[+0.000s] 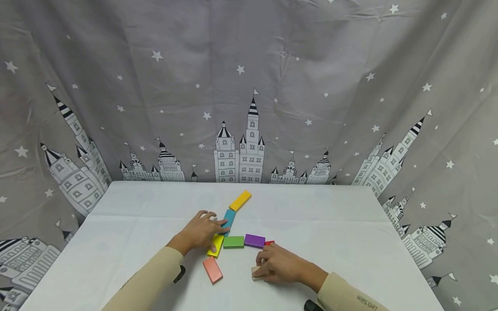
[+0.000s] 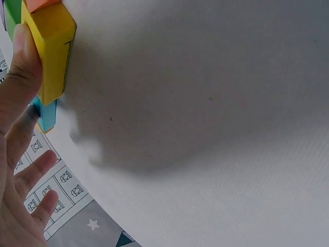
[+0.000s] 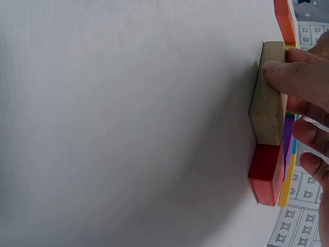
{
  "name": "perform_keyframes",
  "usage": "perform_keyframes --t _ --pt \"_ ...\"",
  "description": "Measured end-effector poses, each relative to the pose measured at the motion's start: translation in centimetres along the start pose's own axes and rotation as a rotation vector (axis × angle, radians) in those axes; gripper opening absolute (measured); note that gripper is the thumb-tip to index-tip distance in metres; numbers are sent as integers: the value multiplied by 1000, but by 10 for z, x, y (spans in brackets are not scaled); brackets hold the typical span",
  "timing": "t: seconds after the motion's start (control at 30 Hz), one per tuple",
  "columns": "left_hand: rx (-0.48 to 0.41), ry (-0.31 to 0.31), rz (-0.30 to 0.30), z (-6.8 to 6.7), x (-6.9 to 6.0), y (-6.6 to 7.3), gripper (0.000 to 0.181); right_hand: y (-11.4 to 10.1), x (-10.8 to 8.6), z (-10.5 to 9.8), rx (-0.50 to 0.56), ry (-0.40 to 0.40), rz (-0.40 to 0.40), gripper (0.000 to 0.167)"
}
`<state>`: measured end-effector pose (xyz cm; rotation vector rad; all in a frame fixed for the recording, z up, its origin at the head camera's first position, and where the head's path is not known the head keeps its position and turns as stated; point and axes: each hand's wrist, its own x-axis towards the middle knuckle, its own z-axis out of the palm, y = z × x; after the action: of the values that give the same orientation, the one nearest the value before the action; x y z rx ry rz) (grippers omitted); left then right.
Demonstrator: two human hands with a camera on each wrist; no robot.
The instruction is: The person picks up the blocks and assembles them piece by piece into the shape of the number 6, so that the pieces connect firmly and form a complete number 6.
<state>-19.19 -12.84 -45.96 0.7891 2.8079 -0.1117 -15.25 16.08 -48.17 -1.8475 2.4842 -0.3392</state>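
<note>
Toy blocks form a branching row on a white table. My left hand [image 1: 200, 232] reaches over it from the left. Its thumb rests on the yellow block [image 2: 51, 56], and the forefinger touches the blue block [image 1: 230, 217] beyond; the other fingers are spread loosely. My right hand [image 1: 282, 264] pinches a plain wooden block [image 3: 270, 110] between thumb and fingers. In the right wrist view one end of that block meets the red block [image 3: 266, 172]. From the head view, right-hand fingers mostly hide the red block.
A green block [image 1: 233, 242] and a purple block [image 1: 254, 241] bridge the middle. An orange-yellow block [image 1: 241, 200] tops the far end, while a salmon block [image 1: 212, 270] lies nearest the left sleeve. Behind the table [image 1: 330, 224] hangs a grey castle-print curtain [image 1: 292, 65].
</note>
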Motion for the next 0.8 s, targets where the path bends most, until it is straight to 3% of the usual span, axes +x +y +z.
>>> perform_keyframes --t 0.17,0.8 --pt "4 6 1 -1 0 0 70 -4 6 4 19 27 -12 22" --pt "8 13 4 1 0 -1 70 -27 47 17 13 -18 -40 27"
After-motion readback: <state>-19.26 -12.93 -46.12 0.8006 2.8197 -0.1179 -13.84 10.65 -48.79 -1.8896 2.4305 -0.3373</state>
